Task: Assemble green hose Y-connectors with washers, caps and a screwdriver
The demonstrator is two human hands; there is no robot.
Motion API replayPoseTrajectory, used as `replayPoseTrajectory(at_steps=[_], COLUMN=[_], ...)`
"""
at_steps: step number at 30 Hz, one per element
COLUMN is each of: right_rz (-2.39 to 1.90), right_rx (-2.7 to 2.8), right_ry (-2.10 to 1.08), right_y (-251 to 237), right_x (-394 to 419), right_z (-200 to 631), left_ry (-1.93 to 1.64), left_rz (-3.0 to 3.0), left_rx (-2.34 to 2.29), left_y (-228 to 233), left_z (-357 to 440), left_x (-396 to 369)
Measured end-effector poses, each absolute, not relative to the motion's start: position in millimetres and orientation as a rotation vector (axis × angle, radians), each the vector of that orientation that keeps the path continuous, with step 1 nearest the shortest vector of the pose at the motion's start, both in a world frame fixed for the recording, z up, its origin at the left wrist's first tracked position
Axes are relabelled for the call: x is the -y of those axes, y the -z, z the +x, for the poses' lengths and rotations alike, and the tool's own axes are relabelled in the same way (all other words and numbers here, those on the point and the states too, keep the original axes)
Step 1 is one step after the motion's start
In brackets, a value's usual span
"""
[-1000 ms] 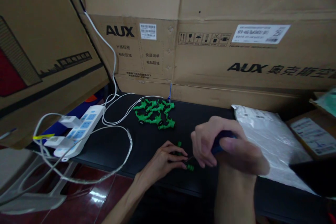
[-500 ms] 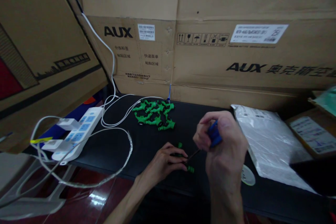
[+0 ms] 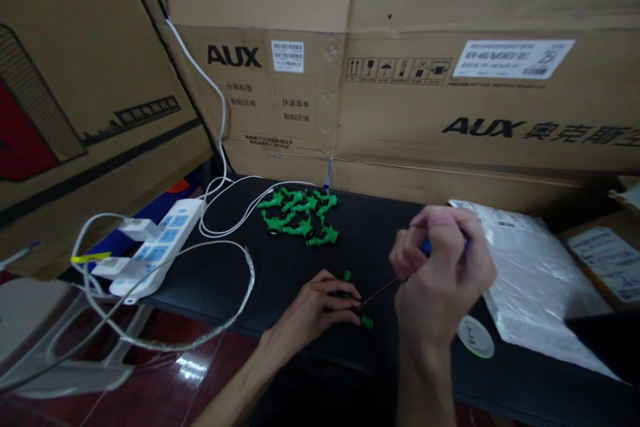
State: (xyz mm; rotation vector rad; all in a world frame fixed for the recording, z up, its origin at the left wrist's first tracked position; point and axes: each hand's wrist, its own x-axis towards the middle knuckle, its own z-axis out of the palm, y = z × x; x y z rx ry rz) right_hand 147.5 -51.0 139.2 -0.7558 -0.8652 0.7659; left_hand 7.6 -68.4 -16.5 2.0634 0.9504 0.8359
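Note:
My left hand point(image 3: 316, 303) is closed round a small green and black hose splitter point(image 3: 367, 322), holding it down on the black table. Only its green ends stick out past my fingers. My right hand point(image 3: 445, 267) wraps round the blue handle of a screwdriver point(image 3: 384, 289). The thin shaft slants down to the left, and its tip meets the part between my left fingertips; the exact contact point is hidden. Farther back lies a cluster of several similar green splitters point(image 3: 300, 213) with black fittings.
A white power strip point(image 3: 167, 240) with plugged-in adapters and looping white cables lies at left. At right are a white plastic-wrapped package point(image 3: 530, 273), a round disc point(image 3: 475, 337) and a cardboard box point(image 3: 610, 260). Large cardboard sheets point(image 3: 390, 120) stand behind the table point(image 3: 235, 307).
My right hand has moved right and turned, drawing the screwdriver handle to a lower slant. More of the shaft shows. My left hand keeps its hold, and the whole view has shifted slightly.

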Motion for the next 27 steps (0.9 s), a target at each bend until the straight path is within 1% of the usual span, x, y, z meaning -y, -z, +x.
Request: replayPoseTrajectory(at_steps=[1,2,3,6,9,11,12,14,16,17,19,20,21,22,23,25,27], right_rz=[-0.824,-0.853,-0.843,-0.655,-0.199,0.099,0.146,0.024,-0.24,-0.409,-0.724,-0.835,-0.898,-0.919,-0.903,-0.799,-0.596], right_rx=[0.781,0.75,0.778,1.102,1.542,1.678,1.662,1.519,1.327,1.202,0.93,0.807,0.727,0.707,0.75,0.948,1.219], right_ry=[-0.628,-0.578,-0.62,-1.04,-1.519,-1.695,-1.719,-1.663,-1.481,-1.314,-0.874,-0.669,-0.534,-0.502,-0.568,-0.849,-1.189], right_y=[-140.0,-141.2,-142.7,-147.8,-149.0,-145.6,-143.1,-138.6,-136.8,-137.2,-139.6,-141.1,-142.7,-144.1,-145.5,-148.2,-150.3], right_x=[55.9,60.0,63.0,62.6,48.2,36.6,32.5,30.3,37.0,42.8,56.0,62.0,67.1,70.7,72.8,71.9,64.1], right_z=[145.0,144.8,147.1,164.5,182.9,187.4,186.7,180.2,168.6,161.7,148.6,143.7,140.7,140.3,142.4,153.7,169.7], left_ry=[-0.827,-0.816,-0.802,-0.795,-0.828,-0.84,-0.848,-0.857,-0.85,-0.845,-0.836,-0.834,-0.829,-0.823,-0.817,-0.807,-0.817], left_rz=[2.067,2.074,2.081,2.08,2.07,2.077,2.079,2.082,2.076,2.074,2.076,2.08,2.083,2.084,2.083,2.077,2.071], left_rx=[-0.952,-0.955,-0.958,-0.962,-0.958,-0.953,-0.953,-0.959,-0.967,-0.965,-0.95,-0.945,-0.945,-0.949,-0.955,-0.964,-0.967], left_y=[15.8,14.9,13.9,10.7,8.7,9.5,10.5,13.3,15.8,16.5,16.7,16.3,15.6,14.8,14.1,12.8,12.3], left_z=[7.2,6.9,6.5,6.1,6.4,6.6,6.6,6.6,6.6,6.6,6.5,6.5,6.5,6.4,6.3,6.1,6.1], left_x=[68.4,68.4,68.3,68.0,67.6,67.5,67.4,67.6,68.0,68.2,68.6,68.7,68.8,68.9,68.9,68.9,68.6])
